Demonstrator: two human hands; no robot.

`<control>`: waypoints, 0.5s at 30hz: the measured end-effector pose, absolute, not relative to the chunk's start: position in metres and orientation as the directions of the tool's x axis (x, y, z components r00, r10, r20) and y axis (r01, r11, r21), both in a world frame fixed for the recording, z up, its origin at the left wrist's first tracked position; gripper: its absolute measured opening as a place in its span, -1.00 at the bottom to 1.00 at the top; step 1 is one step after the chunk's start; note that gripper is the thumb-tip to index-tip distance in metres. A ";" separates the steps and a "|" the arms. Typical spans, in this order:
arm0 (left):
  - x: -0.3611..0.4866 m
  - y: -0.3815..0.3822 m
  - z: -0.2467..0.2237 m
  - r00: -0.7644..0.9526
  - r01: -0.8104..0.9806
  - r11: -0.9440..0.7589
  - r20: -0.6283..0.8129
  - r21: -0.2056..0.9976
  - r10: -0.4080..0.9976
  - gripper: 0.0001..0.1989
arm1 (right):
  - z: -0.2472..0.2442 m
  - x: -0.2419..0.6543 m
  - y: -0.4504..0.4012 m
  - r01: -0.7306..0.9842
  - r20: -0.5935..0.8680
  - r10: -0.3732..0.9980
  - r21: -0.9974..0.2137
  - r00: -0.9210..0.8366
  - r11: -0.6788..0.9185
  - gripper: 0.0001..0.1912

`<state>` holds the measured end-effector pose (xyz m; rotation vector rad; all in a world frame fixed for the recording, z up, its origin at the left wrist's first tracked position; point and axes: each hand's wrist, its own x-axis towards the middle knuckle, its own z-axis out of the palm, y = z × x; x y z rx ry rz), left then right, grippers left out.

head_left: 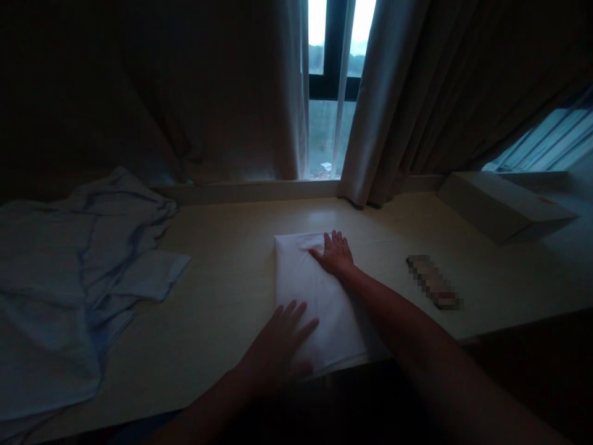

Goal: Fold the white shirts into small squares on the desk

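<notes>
A white cloth [319, 296], folded into a flat rectangle, lies near the front edge of the pale tabletop. My right hand [337, 252] rests palm down on its far right corner, fingers stretched out and thumb spread to the left. Over the cloth's near left side is my left hand [286, 339], its fingers apart and slightly blurred. Whether the left palm presses on the cloth or hovers just above it, I cannot tell. Neither hand grips anything.
A rumpled pile of light cloth [46, 278] covers the left of the tabletop [217, 278]. To the right lies a pixelated flat object [430, 281], and behind it a pale box [504, 204]. Curtains [393, 93] hang at the back beside a window [331, 86]. The room is dim.
</notes>
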<state>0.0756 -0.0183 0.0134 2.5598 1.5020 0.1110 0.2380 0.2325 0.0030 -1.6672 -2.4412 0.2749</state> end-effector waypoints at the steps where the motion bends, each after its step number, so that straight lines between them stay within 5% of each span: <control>1: 0.076 -0.023 0.013 0.490 0.857 -0.477 -0.024 0.196 0.871 -0.24 | 0.003 0.238 0.232 0.901 0.034 0.932 -0.247 -0.361 0.358 0.04; 15: 0.076 -0.036 0.022 0.521 0.825 -0.511 0.025 0.244 0.853 -0.29 | 0.021 0.253 0.190 0.874 0.034 0.898 -0.214 -0.440 0.436 -0.05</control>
